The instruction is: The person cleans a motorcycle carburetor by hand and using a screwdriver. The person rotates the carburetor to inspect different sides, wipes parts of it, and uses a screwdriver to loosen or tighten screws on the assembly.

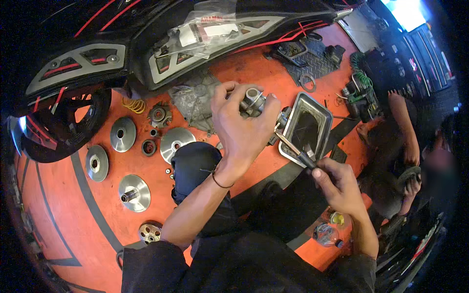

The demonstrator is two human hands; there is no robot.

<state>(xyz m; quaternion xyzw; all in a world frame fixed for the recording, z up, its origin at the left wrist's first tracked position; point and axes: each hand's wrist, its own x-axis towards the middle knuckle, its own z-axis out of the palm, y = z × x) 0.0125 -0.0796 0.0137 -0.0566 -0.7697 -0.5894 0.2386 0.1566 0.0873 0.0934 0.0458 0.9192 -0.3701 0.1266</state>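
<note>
My left hand (244, 124) is closed around a grey metal engine part (253, 100) with a round port, perhaps a carburetor; my fingers hide much of it. In my right hand (337, 183) is a slim screwdriver-like tool (293, 147) with a black handle and a lighter shaft. Its far end meets the lower side of the engine part, though the exact contact point cannot be made out. Just beyond and to the right, a rectangular metal tray (326, 128) with dark liquid or residue inside lies on the floor, partly below the tool.
Several pulley discs (134, 193) and a yellow spring (134, 105) lie left on the orange floor (53, 205). A scooter body (141, 63) spans the far side. At right are another person's arm (405, 122), a green coiled hose (361, 78) and a plastic bottle (325, 235).
</note>
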